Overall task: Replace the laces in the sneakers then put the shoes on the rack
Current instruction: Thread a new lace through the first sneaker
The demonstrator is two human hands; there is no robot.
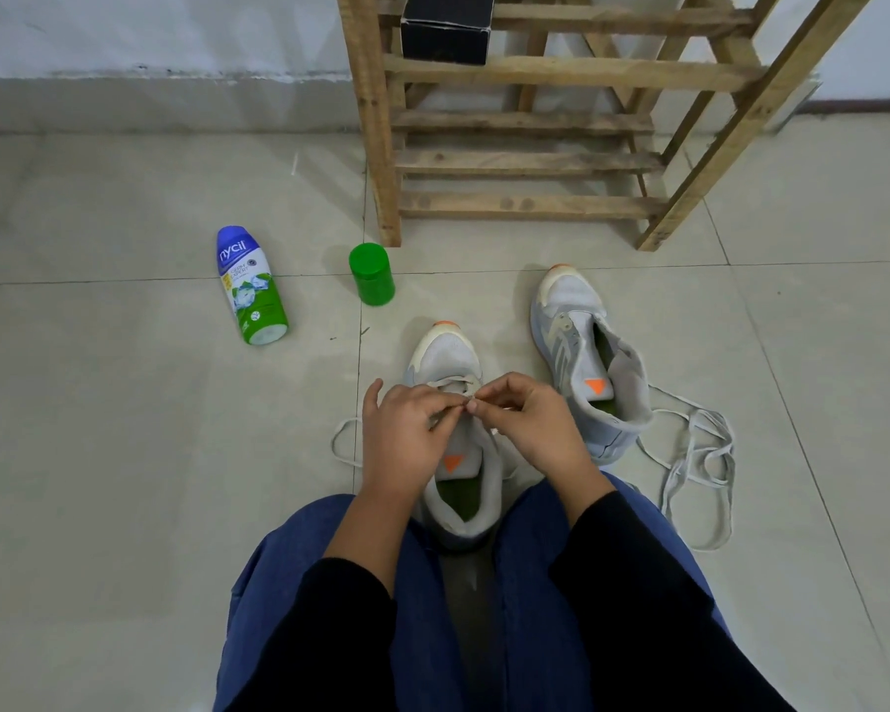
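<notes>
Now 2 hands pinch 1 lace; 2 sneakers.

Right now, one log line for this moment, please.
near sneaker: lacing; left hand: pinches lace; right hand: pinches lace; far sneaker: unlaced

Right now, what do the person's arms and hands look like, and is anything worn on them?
The left hand and right hand are bare: no gloves, rings or watch visible. Each arm has a plain black sleeve, the left sleeve and right sleeve alike, ending partway up the forearm, wrists uncovered.
</notes>
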